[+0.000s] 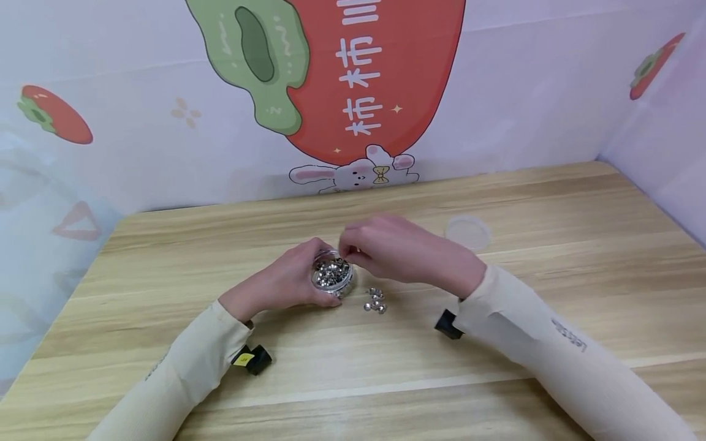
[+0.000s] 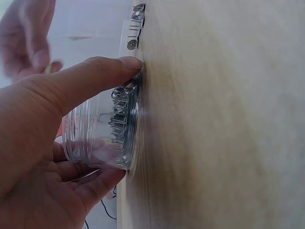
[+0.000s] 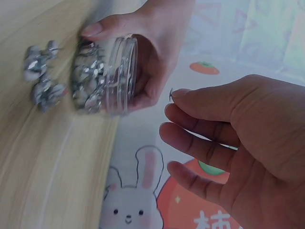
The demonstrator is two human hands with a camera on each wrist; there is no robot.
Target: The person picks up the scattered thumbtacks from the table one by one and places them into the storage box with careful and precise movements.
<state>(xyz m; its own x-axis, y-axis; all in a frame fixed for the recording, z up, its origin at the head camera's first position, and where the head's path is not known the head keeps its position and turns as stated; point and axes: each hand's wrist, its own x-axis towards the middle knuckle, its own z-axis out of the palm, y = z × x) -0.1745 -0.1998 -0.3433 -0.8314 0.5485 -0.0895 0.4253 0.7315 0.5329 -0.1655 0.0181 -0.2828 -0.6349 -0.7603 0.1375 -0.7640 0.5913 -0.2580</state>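
Note:
A round clear plastic jar (image 1: 350,286) stands on the table, partly filled with silver thumbtacks (image 1: 331,272). Its left side sits in my left hand (image 1: 289,277), whose thumb and fingers curl round the wall; the left wrist view shows the thumb near the base. Close above the jar's right rim is my right hand (image 1: 388,248). Between its thumb and forefinger it pinches one thumbtack (image 3: 171,94), seen edge-on in the right wrist view, while the other fingers are loosely bent. A small heap of loose thumbtacks (image 1: 376,301) lies just right of the jar.
Behind the right forearm a translucent round lid (image 1: 467,233) lies flat on the wooden table (image 1: 353,380). A printed cloth (image 1: 513,92) with persimmons and a rabbit hangs along the table's back edge. Black wrist devices (image 1: 449,324) sit under both cuffs.

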